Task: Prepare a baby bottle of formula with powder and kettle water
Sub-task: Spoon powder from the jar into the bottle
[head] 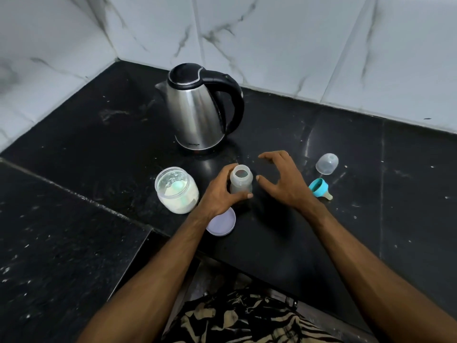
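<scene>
Nearest us, our left hand [220, 194] grasped the open bottle [241, 181] standing just right of the powder jar [176, 189], our right hand [284, 180] hovered released beside it, and we judged the kettle [200, 107] behind needed lifting next.

Home kitchen, corner of a worktop. Evidence: black polished stone counter [321, 219] w/ pale flecks, L-shaped, running into a corner; white marble-look wall tiles [272, 33] w/ grey veining as backsplash on both walls. Steel electric kettle [197, 112] w/ black lid + handle stands near the corner. Domestic items beside it: open jar of white powder [176, 190], open baby bottle [241, 181], teal teat ring [319, 188], clear cap [327, 163].
</scene>
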`<control>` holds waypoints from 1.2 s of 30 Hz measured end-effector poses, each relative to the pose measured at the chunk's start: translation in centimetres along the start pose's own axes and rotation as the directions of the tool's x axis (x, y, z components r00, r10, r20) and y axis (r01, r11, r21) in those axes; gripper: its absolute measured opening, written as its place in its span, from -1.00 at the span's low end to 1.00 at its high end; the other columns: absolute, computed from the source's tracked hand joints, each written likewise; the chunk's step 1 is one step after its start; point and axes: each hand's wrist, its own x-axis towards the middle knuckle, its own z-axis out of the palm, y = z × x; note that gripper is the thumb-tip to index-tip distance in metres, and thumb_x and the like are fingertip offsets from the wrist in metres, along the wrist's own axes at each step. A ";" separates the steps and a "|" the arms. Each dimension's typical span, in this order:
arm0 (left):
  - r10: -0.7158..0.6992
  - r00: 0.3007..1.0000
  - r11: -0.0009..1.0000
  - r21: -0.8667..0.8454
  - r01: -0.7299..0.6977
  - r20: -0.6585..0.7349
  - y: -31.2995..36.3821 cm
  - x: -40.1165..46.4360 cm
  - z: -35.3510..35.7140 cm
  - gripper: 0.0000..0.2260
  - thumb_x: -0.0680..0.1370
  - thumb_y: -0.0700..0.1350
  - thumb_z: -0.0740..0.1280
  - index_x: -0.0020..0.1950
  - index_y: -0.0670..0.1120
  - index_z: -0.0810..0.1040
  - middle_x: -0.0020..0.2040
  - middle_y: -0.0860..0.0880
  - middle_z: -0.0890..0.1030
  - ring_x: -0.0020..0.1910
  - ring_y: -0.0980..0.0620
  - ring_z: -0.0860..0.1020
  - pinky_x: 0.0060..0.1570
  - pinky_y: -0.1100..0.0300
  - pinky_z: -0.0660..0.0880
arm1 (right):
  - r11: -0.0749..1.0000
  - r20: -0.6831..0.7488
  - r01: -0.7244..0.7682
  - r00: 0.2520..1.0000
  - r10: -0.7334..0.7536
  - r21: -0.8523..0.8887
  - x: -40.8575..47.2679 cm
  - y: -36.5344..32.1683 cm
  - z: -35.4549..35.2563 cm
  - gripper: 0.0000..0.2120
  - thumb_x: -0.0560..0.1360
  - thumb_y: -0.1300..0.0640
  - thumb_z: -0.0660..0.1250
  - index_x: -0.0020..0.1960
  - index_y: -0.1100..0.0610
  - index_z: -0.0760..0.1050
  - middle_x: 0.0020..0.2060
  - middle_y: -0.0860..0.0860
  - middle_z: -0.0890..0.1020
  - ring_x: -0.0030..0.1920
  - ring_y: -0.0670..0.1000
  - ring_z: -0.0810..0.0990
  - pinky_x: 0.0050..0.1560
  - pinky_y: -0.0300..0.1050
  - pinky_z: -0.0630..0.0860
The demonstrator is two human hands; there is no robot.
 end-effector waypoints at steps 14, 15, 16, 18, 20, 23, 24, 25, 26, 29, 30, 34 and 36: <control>-0.099 0.976 0.983 -0.173 0.065 -0.196 0.4 -8.5 -3.2 -0.53 0.49 -0.14 0.50 0.36 0.03 0.46 0.26 0.12 0.60 0.27 0.23 0.53 0.27 0.24 0.45 | 0.954 -0.127 0.170 0.982 -0.142 0.248 2.3 -6.3 0.4 -0.78 0.45 0.18 0.42 0.06 0.18 0.51 -0.11 0.08 0.55 -0.12 -0.03 0.52 -0.06 -0.32 0.43; -0.098 0.973 0.983 -0.174 0.062 -0.208 0.4 -8.8 -3.5 -0.54 0.49 -0.14 0.50 0.35 0.01 0.47 0.23 0.11 0.61 0.24 0.21 0.55 0.26 0.22 0.47 | 0.950 -0.112 0.183 0.981 -0.159 0.253 2.6 -6.8 0.8 -0.79 0.44 0.18 0.42 0.05 0.17 0.51 -0.11 0.08 0.55 -0.12 -0.02 0.52 -0.07 -0.31 0.44; -0.096 0.970 0.983 -0.177 0.056 -0.223 0.4 -9.0 -3.8 -0.57 0.50 -0.15 0.50 0.34 -0.02 0.49 0.20 0.09 0.63 0.22 0.18 0.57 0.24 0.19 0.49 | 0.947 -0.099 0.200 0.979 -0.181 0.249 2.8 -7.4 1.1 -0.79 0.44 0.19 0.42 0.05 0.15 0.51 -0.11 0.07 0.55 -0.12 -0.02 0.53 -0.07 -0.29 0.45; -0.086 0.963 0.981 -0.190 0.037 -0.254 0.3 -9.5 -4.4 -0.63 0.50 -0.18 0.50 0.28 -0.04 0.53 0.09 0.04 0.67 0.12 0.10 0.63 0.17 0.18 0.52 | 0.944 -0.085 0.230 0.973 -0.216 0.235 3.3 -8.4 1.8 -0.80 0.44 0.20 0.43 0.04 0.15 0.53 -0.12 0.06 0.55 -0.12 -0.02 0.53 -0.07 -0.26 0.47; -0.080 0.948 0.982 -0.189 0.021 -0.309 0.0 -10.0 -5.0 -0.71 0.49 -0.18 0.50 0.16 0.01 0.57 -0.09 -0.01 0.68 -0.05 0.04 0.66 0.05 0.20 0.52 | 0.939 -0.069 0.239 0.971 -0.229 0.246 3.7 -9.3 2.4 -0.82 0.45 0.22 0.44 0.04 0.16 0.54 -0.14 0.04 0.55 -0.14 -0.04 0.53 -0.09 -0.28 0.46; -0.066 0.887 0.989 -0.151 -0.004 -0.456 -0.2 -10.8 -6.0 -0.80 0.47 -0.14 0.52 0.01 0.03 0.58 -0.29 -0.11 0.58 -0.27 -0.09 0.57 -0.11 0.16 0.49 | 0.936 -0.017 0.243 0.969 -0.247 0.255 4.1 -10.5 3.5 -0.84 0.46 0.20 0.44 0.02 0.15 0.55 -0.16 0.03 0.57 -0.18 -0.06 0.53 -0.15 -0.33 0.43; -0.060 0.854 0.991 -0.137 -0.013 -0.517 -0.3 -11.0 -6.4 -0.82 0.47 -0.17 0.52 -0.02 -0.03 0.57 -0.33 -0.13 0.52 -0.31 -0.08 0.51 -0.16 0.17 0.46 | 0.936 0.007 0.237 0.969 -0.247 0.261 4.2 -10.9 4.0 -0.85 0.46 0.19 0.43 0.02 0.14 0.56 -0.17 0.02 0.57 -0.19 -0.07 0.53 -0.16 -0.36 0.42; -0.050 0.816 0.993 -0.118 -0.022 -0.576 -0.3 -11.2 -6.7 -0.83 0.47 -0.20 0.52 -0.03 -0.08 0.56 -0.35 -0.11 0.47 -0.34 -0.02 0.44 -0.19 0.20 0.43 | 0.937 0.031 0.225 0.970 -0.242 0.268 4.3 -11.2 4.5 -0.86 0.47 0.18 0.43 0.02 0.13 0.56 -0.18 0.00 0.58 -0.20 -0.09 0.52 -0.16 -0.37 0.41; -0.042 0.781 0.995 -0.099 -0.025 -0.622 -0.3 -11.2 -7.2 -0.82 0.46 -0.21 0.52 -0.04 -0.11 0.55 -0.34 -0.06 0.44 -0.34 0.06 0.41 -0.21 0.24 0.41 | 0.938 0.059 0.208 0.971 -0.233 0.276 4.5 -11.5 5.0 -0.86 0.47 0.17 0.43 0.02 0.11 0.56 -0.18 -0.02 0.57 -0.20 -0.10 0.52 -0.15 -0.37 0.41; -0.020 0.745 0.998 -0.060 -0.026 -0.667 -0.7 -11.0 -8.4 -0.68 0.42 -0.15 0.56 0.06 -0.09 0.49 -0.26 0.02 0.44 -0.28 0.11 0.45 -0.18 0.25 0.46 | 0.943 0.166 0.183 0.958 -0.235 0.279 4.8 -12.0 6.0 -0.89 0.49 0.17 0.41 0.01 0.09 0.56 -0.20 -0.10 0.59 -0.19 -0.11 0.54 -0.14 -0.30 0.47; -0.009 0.750 0.999 -0.038 -0.022 -0.662 -1.0 -11.0 -8.7 -0.60 0.39 -0.09 0.57 0.12 -0.05 0.47 -0.21 0.01 0.46 -0.22 0.08 0.49 -0.15 0.20 0.49 | 0.943 0.199 0.187 0.949 -0.246 0.274 4.8 -12.1 6.3 -0.90 0.50 0.17 0.40 0.01 0.09 0.57 -0.19 -0.09 0.61 -0.18 -0.10 0.56 -0.13 -0.27 0.50; -0.029 0.847 0.995 0.065 0.074 -0.530 -2.9 -10.4 -9.5 -0.16 0.27 0.14 0.57 0.46 0.04 0.28 0.27 -0.03 0.43 0.26 0.08 0.45 0.17 0.24 0.45 | 0.953 0.282 0.216 0.920 -0.272 0.214 4.9 -12.6 6.7 -0.89 0.53 0.17 0.37 0.05 0.10 0.59 -0.13 -0.07 0.64 -0.13 -0.07 0.58 -0.10 -0.21 0.52; -0.082 0.911 0.990 0.069 0.120 -0.405 -3.5 -9.7 -9.9 0.04 0.24 0.18 0.58 0.58 0.02 0.11 0.49 0.00 0.28 0.46 0.12 0.30 0.37 0.21 0.33 | 0.956 0.321 0.237 0.904 -0.283 0.174 5.0 -12.8 6.8 -0.88 0.55 0.13 0.34 0.07 0.08 0.58 -0.07 -0.06 0.63 -0.12 -0.05 0.59 -0.07 -0.13 0.54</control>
